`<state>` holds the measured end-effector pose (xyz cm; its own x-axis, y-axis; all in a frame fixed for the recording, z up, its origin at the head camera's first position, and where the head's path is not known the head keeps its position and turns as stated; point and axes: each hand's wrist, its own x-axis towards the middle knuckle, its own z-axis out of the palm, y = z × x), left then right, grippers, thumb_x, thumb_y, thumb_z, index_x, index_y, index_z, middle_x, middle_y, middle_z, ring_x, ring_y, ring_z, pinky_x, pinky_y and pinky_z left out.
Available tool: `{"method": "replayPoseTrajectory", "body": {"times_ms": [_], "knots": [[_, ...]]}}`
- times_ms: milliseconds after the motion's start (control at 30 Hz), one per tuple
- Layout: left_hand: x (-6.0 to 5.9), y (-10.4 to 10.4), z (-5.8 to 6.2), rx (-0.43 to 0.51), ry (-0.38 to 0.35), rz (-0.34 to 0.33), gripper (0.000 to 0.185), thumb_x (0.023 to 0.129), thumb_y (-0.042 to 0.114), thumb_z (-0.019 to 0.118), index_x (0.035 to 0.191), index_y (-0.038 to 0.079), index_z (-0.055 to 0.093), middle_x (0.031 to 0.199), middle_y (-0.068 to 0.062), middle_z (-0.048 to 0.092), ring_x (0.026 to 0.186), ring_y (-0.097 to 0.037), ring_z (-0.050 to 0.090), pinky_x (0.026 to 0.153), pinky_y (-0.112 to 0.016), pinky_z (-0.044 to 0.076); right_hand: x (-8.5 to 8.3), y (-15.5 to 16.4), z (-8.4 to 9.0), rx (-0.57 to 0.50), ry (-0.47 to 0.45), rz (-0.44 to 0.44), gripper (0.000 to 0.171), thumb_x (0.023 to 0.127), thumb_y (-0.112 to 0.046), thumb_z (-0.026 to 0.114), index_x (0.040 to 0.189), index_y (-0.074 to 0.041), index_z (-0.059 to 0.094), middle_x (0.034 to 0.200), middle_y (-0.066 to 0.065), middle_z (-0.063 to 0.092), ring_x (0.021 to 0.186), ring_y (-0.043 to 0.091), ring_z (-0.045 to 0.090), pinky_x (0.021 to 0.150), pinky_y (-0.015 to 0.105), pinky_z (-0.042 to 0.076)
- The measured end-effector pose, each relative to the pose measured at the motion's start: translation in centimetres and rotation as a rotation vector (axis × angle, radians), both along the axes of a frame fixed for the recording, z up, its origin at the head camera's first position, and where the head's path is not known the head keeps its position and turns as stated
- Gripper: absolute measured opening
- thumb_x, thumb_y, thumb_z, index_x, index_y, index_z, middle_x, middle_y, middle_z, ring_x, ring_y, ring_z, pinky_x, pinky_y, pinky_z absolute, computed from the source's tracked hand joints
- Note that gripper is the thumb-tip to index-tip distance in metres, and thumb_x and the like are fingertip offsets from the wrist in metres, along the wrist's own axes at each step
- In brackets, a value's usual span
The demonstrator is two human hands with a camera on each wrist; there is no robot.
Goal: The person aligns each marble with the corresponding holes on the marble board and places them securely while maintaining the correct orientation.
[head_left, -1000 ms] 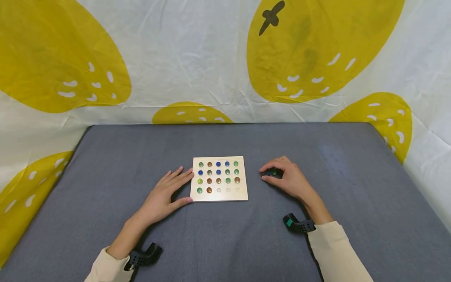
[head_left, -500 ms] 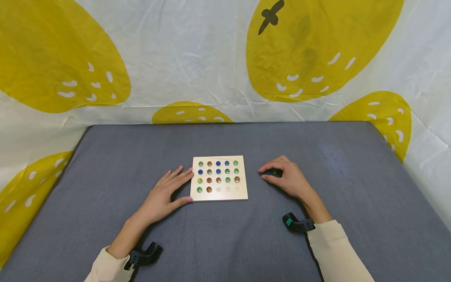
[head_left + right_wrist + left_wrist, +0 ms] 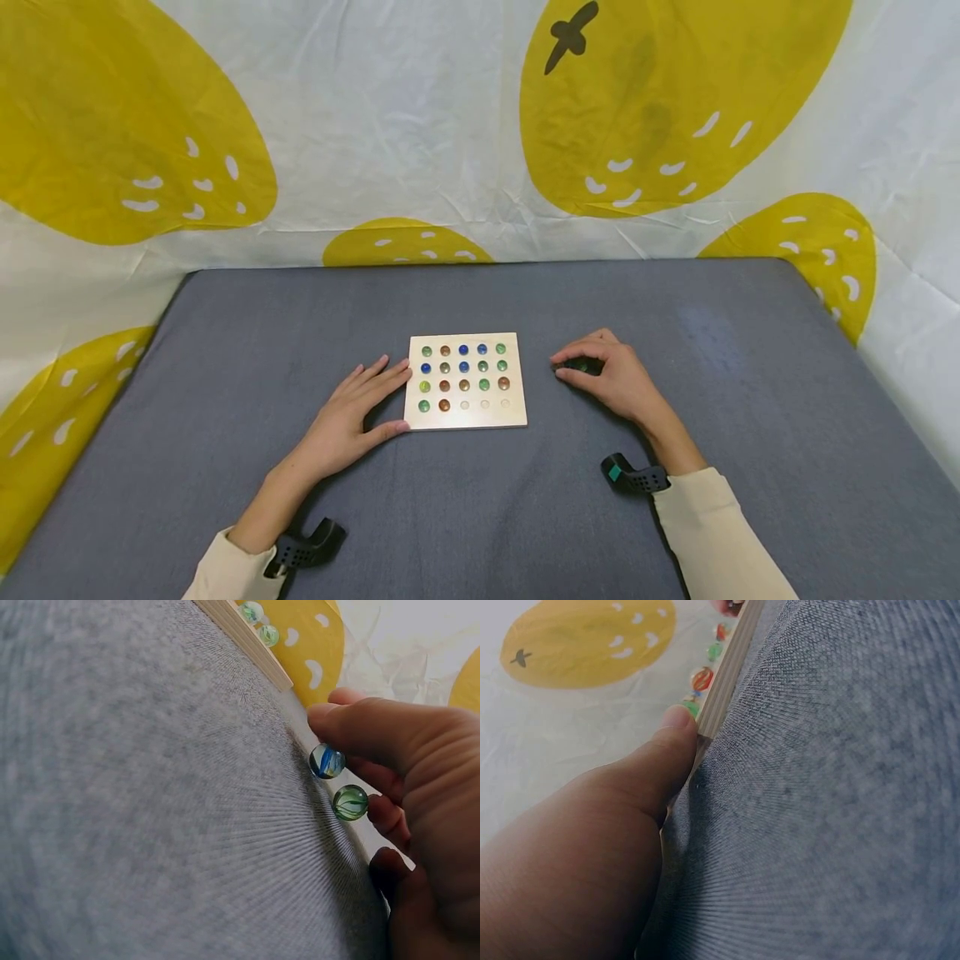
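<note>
Resting flat against the wooden board's (image 3: 466,417) left edge, left hand (image 3: 352,417) with fingers straight, right hand (image 3: 611,379) curled over blue marble (image 3: 327,761) and green marble (image 3: 350,802) on grey cloth (image 3: 480,500), right of board.

Two glass marbles lie on the grey cloth just right of the wooden board (image 3: 466,381), under the curled right hand (image 3: 603,379). Blue marble (image 3: 327,761) – clear w/ blue and white swirls, touching the thumb tip. Green marble (image 3: 350,802) – clear w/ green streaks, just beside the blue one, next to a fingertip. Both rest on the cloth; whether either is pinched can't be told. Board: flat, pale wood, approx. square, 17 marbles seated in its holes – three holes at near right empty.
</note>
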<state>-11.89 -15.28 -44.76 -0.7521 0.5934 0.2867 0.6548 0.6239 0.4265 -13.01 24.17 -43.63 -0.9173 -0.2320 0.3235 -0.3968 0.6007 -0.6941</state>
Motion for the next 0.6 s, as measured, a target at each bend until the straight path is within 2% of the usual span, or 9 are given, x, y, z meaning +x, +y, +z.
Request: {"method": "replayPoseTrajectory", "body": {"times_ms": [200,600], "knots": [[0.0,0.0,-0.1,0.006,0.008,-0.006,0.072,0.085,0.037,0.072,0.146,0.013,0.042,0.150,-0.003,0.038,0.140,-0.031,0.026,0.114,-0.050,0.014,0.2,-0.2,0.4,-0.040,0.001,-0.049,0.018,0.080,-0.016,0.080,0.097,-0.020,0.077,0.097,-0.007,0.065,0.092,0.011,0.048,0.077,0.032,0.041],[0.0,-0.1,-0.4,-0.003,0.010,0.004,0.073,0.085,0.038,0.071,0.147,0.014,0.041,0.151,-0.002,0.037,0.141,-0.030,0.025,0.114,-0.050,0.014,0.5,-1.3,2.0,-0.060,0.076,-0.108,0.017,0.079,-0.016,0.080,0.096,-0.020,0.077,0.095,-0.008,0.067,0.091,0.018,0.056,0.070,0.035,0.044]]}}
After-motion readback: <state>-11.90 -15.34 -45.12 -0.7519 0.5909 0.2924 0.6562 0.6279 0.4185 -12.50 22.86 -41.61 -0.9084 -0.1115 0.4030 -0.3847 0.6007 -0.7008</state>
